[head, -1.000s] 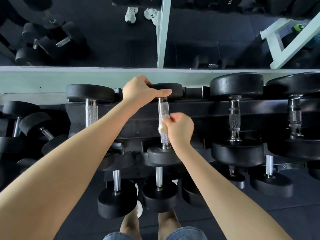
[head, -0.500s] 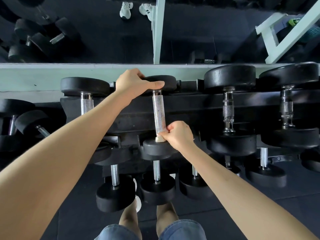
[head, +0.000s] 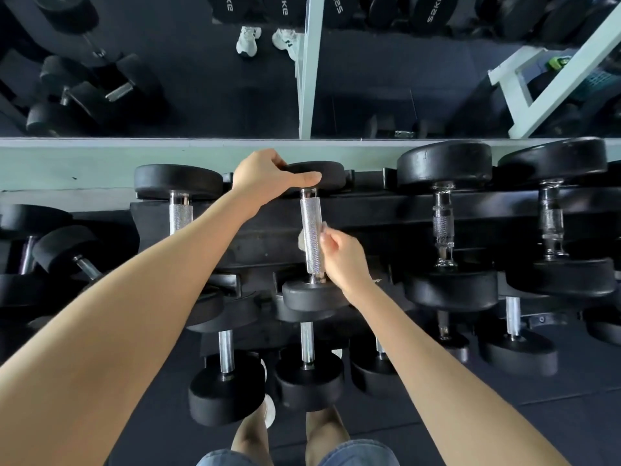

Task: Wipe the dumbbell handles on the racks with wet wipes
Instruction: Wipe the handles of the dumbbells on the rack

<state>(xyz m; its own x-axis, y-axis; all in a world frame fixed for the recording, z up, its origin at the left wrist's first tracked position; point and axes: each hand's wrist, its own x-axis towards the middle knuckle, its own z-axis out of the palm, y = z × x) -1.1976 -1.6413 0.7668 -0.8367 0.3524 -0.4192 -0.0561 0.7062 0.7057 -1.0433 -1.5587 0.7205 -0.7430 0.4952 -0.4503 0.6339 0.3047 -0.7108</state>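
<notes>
A black dumbbell with a knurled chrome handle (head: 311, 230) lies on the top tier of the dark rack (head: 369, 213), in the middle of the view. My left hand (head: 265, 178) grips its far rubber head (head: 322, 173) from the left. My right hand (head: 344, 257) pinches a pale wet wipe (head: 304, 242) that is wrapped behind the handle at mid-length, with a corner showing on each side. The near head (head: 312, 294) sits just below my right wrist.
Other dumbbells sit on the top tier: one to the left (head: 179, 210), two bigger ones to the right (head: 443, 223) (head: 551, 220). Smaller ones hang on the lower tier (head: 307, 351). A wall mirror (head: 151, 79) rises behind the rack. My legs (head: 252, 435) stand below.
My right hand slid the wipe down to the near end of the handle, then back up to mid-length, loosening its hold. My left hand stayed on the far head.
</notes>
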